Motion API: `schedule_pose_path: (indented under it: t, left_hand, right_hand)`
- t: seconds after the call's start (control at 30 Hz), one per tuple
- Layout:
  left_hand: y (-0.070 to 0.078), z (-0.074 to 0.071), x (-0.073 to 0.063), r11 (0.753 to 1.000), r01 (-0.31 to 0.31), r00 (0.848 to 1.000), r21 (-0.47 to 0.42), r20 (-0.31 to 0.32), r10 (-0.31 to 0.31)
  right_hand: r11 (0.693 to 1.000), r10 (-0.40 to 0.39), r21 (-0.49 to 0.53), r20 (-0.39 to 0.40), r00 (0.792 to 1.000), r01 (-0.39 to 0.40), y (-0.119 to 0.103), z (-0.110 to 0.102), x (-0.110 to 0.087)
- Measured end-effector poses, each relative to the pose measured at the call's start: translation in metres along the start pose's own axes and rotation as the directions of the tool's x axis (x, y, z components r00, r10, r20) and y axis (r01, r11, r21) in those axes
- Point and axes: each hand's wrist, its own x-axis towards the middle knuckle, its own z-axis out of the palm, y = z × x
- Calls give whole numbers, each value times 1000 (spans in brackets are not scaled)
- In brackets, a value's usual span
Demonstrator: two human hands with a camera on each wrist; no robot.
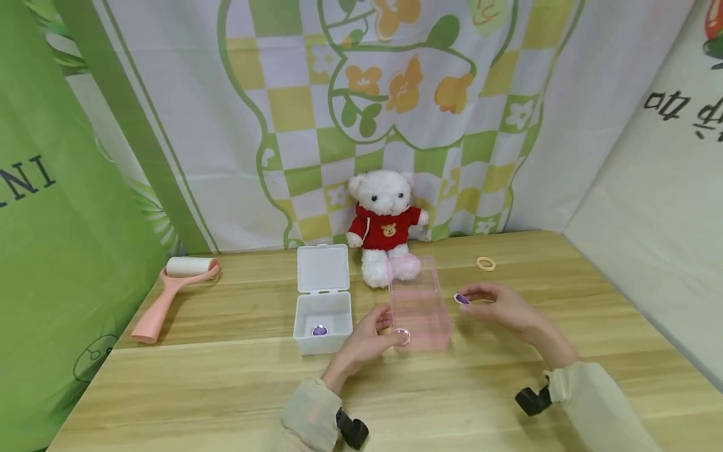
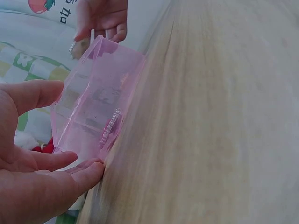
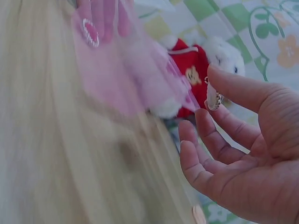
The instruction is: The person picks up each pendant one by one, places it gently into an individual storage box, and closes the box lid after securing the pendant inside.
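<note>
A see-through pink box [image 1: 420,320] stands on the table with its lid raised at the back. My left hand [image 1: 369,339] holds its left side, thumb at the near edge and fingers along the wall. Inside lies an oval jewel with a beaded silvery edge [image 2: 110,129], seen through the pink wall. To the right of the box, my right hand [image 1: 503,307] pinches a purple jewel [image 1: 462,299] with a similar beaded rim between thumb and fingertip. Further left, an open white box [image 1: 323,344] has another purple jewel [image 1: 319,330] inside.
Behind the boxes sits a white teddy bear [image 1: 386,216] in a red hoodie, against a patterned curtain. On the far left lies a pink lint roller [image 1: 169,292]. A yellowish ring [image 1: 486,263] lies beyond my right hand.
</note>
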Motion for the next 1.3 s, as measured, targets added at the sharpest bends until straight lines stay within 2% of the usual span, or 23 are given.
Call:
schedule_pose_path:
  t: [0.2,0.33,0.5,0.73,0.93,1.13,1.3]
  left_hand:
    - [-1,0,2,1000,4,1000,-7,-4,-4]
    - [-1,0,1,1000,-1,1000,-7,6,1]
    - [0,-1,1,1000,6,1000,1,2,-6]
    - [0,-1,2,1000,2,1000,-15,2,-2]
    - [-1,0,2,1000,10,1000,-9,1,-10]
    - [-3,1,2,1000,8,1000,-6,4,-8]
    - [-2,0,2,1000,10,1000,5,-3,-10]
  right_hand:
    - [1000,-28,2,54,998,28,-19,9,14]
    - [999,-46,-4,54,997,46,-27,14,18]
    - [996,-83,-29,81,993,86,-32,28,30]
    - [980,-168,-87,143,975,181,-32,45,42]
    - [969,-168,-146,197,966,198,-33,51,47]
    - [980,-123,-123,257,958,159,-29,54,53]
    - [978,-122,-135,255,959,160,-27,58,56]
